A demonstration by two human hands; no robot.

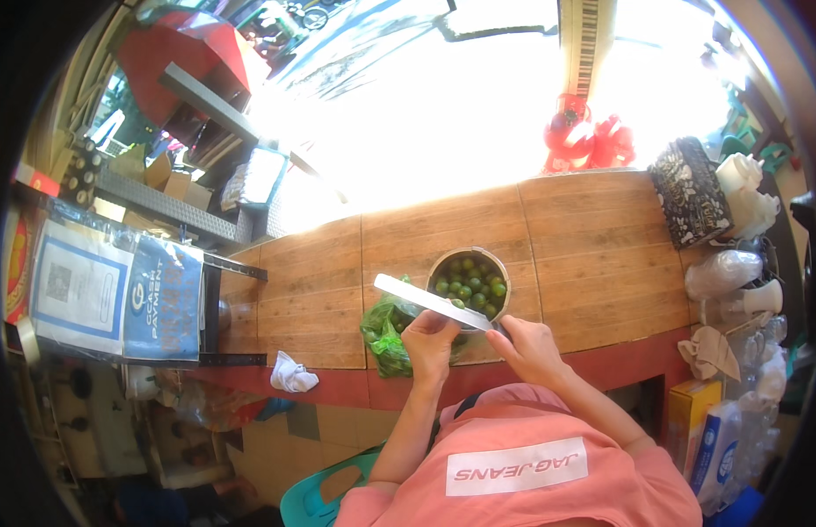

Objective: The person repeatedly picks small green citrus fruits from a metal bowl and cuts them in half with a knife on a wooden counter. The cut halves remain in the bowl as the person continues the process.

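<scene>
My right hand [528,349] grips the dark handle of a wide-bladed knife [428,300], whose blade points up and to the left. A small green citrus fruit [458,304] is pinched in the fingers of my left hand [429,342], close against the blade. Just beyond both hands stands a round tub [504,263] holding many more green citrus fruits [470,280]. A green plastic bag [389,349] with fruits in it lies to the left of my left hand, partly hidden by the blade and hand.
A crumpled white cloth [293,373] lies at the near edge of the wood-look tiled counter [309,296]. On the left is a rack with a payment sign [161,296]. To the right are a patterned black box [690,191], plastic-wrapped cups [723,273] and a brown cloth [710,352].
</scene>
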